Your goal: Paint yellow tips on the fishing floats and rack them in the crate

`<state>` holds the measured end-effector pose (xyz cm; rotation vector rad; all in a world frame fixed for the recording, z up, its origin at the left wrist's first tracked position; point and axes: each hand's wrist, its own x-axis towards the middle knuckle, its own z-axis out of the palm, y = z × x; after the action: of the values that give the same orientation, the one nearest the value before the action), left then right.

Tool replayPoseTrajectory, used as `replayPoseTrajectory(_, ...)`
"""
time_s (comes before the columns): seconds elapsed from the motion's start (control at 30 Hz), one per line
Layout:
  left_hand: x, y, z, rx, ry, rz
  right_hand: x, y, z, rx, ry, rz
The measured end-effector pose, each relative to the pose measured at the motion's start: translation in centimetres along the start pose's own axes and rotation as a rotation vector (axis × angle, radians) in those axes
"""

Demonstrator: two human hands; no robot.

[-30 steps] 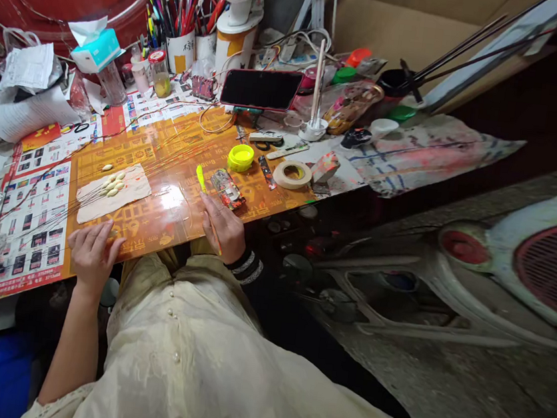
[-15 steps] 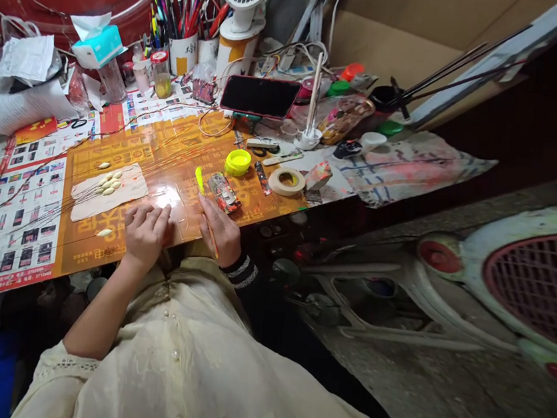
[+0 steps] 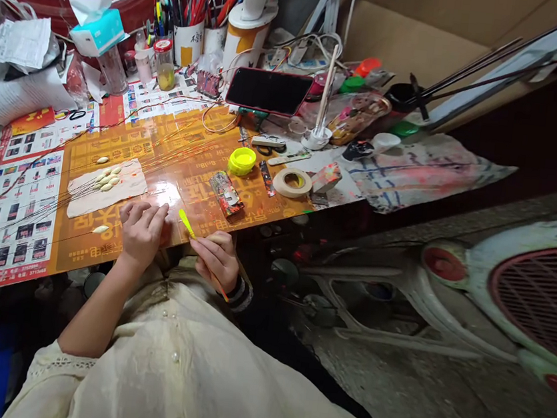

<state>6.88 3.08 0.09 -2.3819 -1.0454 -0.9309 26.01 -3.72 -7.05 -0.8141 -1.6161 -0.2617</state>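
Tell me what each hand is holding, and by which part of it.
The right hand pinches a thin stick with a neon-yellow tip between thumb and fingers, gripping the shaft below the yellow tip. The left hand holds nothing.

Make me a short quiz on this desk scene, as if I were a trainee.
1. What does the right hand hold? A) a stick with a neon yellow tip B) scissors C) a phone
2. True or false: the left hand grips a pencil.
3. Fill the gap: in this view, the tape roll lies to the ___ of the yellow cap.

Key: 1 A; 2 false; 3 right.
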Motion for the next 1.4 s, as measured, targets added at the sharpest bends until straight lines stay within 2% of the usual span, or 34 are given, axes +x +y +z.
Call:
replayPoseTrajectory(0.47,0.2,0.1,-0.2,0.027,0.028,0.047,-0.4,-0.1,0.6,-0.066,-0.045,0.033)
replayPoseTrajectory(0.87,0.1,-0.1,0.0,0.008,0.045,0.049,-0.2,-0.2,0.5,-0.068,-0.015,0.040)
replayPoseTrajectory(1.4,0.1,-0.3,0.0,-0.050,0.025,0.003,-0.6,0.9,-0.7,-0.100,0.023,0.066)
